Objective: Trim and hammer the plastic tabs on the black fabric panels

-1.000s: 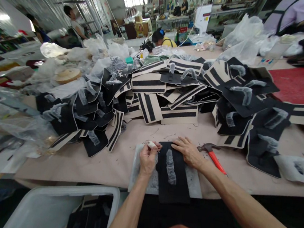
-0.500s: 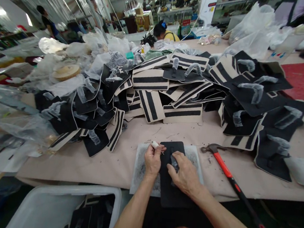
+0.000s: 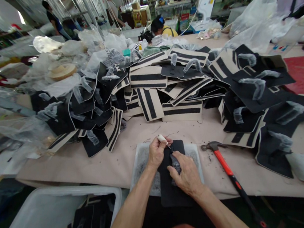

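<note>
My left hand [image 3: 156, 153] is closed round a small tool with a white handle [image 3: 162, 139], whose thin tip points at the top of a black panel [image 3: 172, 197]. The panel lies over a white speckled board [image 3: 195, 159] at the table's front edge. On the panel, my right hand [image 3: 185, 171] grips a plastic-wrapped handle [image 3: 175, 163] between thumb and fingers. To the right lies a hammer [image 3: 226, 167] with a red and black grip, its end jutting past the table edge.
Piles of black and striped panels [image 3: 179, 111] with wrapped handles cover the back of the table [image 3: 101, 172]. A white bin [image 3: 34, 203] with panels stands at the lower left. Plastic bags [image 3: 252, 26] lie behind. Several people are in the background.
My left hand has moved slightly right and up, bringing the white-handled tool over the top of the panel. My right hand stays on the wrapped handle. The view has shifted a little.
</note>
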`<move>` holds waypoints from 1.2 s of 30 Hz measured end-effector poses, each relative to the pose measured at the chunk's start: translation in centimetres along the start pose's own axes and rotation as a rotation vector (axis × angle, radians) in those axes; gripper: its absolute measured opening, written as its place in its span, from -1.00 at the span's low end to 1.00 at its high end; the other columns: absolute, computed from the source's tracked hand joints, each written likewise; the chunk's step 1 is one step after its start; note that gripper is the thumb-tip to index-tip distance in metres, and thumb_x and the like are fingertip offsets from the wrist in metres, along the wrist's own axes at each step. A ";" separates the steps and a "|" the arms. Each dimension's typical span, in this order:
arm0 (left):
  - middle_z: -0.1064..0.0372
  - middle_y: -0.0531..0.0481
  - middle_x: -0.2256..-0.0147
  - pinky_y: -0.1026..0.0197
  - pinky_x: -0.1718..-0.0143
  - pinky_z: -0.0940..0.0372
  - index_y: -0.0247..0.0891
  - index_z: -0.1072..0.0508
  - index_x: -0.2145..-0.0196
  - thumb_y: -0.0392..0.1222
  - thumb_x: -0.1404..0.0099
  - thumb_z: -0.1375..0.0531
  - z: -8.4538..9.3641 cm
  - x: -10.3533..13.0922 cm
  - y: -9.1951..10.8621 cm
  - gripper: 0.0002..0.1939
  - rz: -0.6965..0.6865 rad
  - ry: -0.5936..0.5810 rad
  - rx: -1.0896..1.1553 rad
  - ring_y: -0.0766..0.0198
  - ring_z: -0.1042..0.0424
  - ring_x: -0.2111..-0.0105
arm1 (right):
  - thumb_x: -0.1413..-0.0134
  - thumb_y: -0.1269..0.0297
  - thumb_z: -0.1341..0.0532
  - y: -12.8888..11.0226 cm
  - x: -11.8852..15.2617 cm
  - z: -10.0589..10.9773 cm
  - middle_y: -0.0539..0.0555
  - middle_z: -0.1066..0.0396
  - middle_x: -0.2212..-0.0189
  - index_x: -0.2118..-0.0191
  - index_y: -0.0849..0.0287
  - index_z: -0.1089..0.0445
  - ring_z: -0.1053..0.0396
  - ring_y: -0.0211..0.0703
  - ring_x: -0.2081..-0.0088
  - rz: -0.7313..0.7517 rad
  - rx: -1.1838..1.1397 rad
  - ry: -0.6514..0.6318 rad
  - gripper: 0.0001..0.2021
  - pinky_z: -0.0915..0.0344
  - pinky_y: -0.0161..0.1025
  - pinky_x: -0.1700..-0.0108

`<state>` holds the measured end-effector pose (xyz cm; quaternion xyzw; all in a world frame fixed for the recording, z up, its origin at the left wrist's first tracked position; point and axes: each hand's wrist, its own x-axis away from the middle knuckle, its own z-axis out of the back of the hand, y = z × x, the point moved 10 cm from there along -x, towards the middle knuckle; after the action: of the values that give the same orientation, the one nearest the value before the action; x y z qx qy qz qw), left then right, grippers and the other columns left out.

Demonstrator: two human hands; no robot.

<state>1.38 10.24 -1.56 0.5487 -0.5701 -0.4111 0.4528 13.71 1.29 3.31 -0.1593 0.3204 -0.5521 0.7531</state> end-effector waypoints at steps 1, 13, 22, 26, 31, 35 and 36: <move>-0.55 -0.15 0.22 0.07 0.11 -0.46 -0.31 -0.42 0.17 0.11 -0.25 -0.29 0.0 0.0 -0.1 -0.59 0.001 -0.005 -0.012 0.10 -0.59 0.22 | -0.17 0.17 -0.19 0.0 0.1 0.0 0.31 -0.40 -0.08 -0.12 0.28 -0.30 -0.37 0.13 -0.08 0.001 -0.004 0.008 -0.55 -0.31 0.06 -0.09; -0.55 -0.14 0.24 0.08 0.10 -0.46 -0.31 -0.43 0.20 0.07 -0.31 -0.25 -0.7 -0.2 0.5 -0.65 -0.032 -0.044 -0.131 0.13 -0.59 0.23 | -0.18 0.19 -0.19 0.2 0.0 -0.1 0.30 -0.39 -0.08 -0.12 0.28 -0.29 -0.37 0.15 -0.07 -0.018 -0.026 -0.004 -0.57 -0.31 0.10 -0.08; -0.56 -0.08 0.24 0.17 0.13 -0.43 -0.23 -0.45 0.20 -0.11 -0.37 -0.16 -1.8 0.7 2.3 -0.84 -0.237 -0.064 -0.507 0.18 -0.56 0.21 | -0.17 0.14 -0.20 0.0 -0.2 0.1 0.30 -0.40 -0.07 -0.13 0.27 -0.29 -0.37 0.17 -0.06 -0.038 -0.077 -0.039 -0.53 -0.31 0.11 -0.07; -0.55 -0.08 0.19 0.16 0.12 -0.40 -0.20 -0.44 0.17 -0.20 -0.36 -0.15 -2.6 1.5 2.9 -0.88 -0.336 -0.128 -0.628 0.17 -0.54 0.18 | -0.24 0.08 -0.15 1.0 0.1 2.4 0.21 -0.41 -0.06 -0.15 0.16 -0.29 -0.38 0.05 -0.05 -0.051 -0.152 -0.063 -0.56 -0.35 0.00 -0.06; -0.54 -0.06 0.22 0.18 0.13 -0.38 -0.21 -0.44 0.18 -0.23 -0.35 -0.14 -2.8 1.4 2.9 -0.89 -0.321 -0.189 -0.565 0.20 -0.53 0.20 | -0.21 0.07 -0.14 9.3 3.5 9.7 0.34 -0.40 0.01 -0.05 0.26 -0.34 -0.35 0.20 -0.01 -0.291 0.290 0.162 -0.58 -0.31 0.07 -0.02; -0.54 -0.06 0.28 0.18 0.15 -0.37 -0.23 -0.44 0.19 -0.17 -0.37 -0.13 -3.0 0.8 2.7 -0.86 -0.259 -0.217 -0.517 0.19 -0.52 0.25 | -0.17 0.19 -0.11 16.1 7.2 10.6 0.32 -0.39 0.29 0.18 0.27 -0.38 -0.39 0.10 0.31 -0.522 0.514 -0.083 -0.75 -0.28 -0.08 0.31; -0.54 -0.06 0.27 0.18 0.14 -0.37 -0.23 -0.45 0.20 -0.17 -0.36 -0.13 -3.2 0.8 2.6 -0.87 -0.255 -0.237 -0.524 0.18 -0.52 0.24 | -0.15 0.20 -0.12 17.2 8.0 10.4 0.26 -0.37 0.38 0.27 0.24 -0.36 -0.36 0.04 0.38 -0.586 0.441 -0.132 -0.80 -0.25 -0.12 0.37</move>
<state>3.82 9.69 1.81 0.4286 -0.4200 -0.6585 0.4542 34.61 -1.48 -1.58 -0.1134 0.0851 -0.7886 0.5983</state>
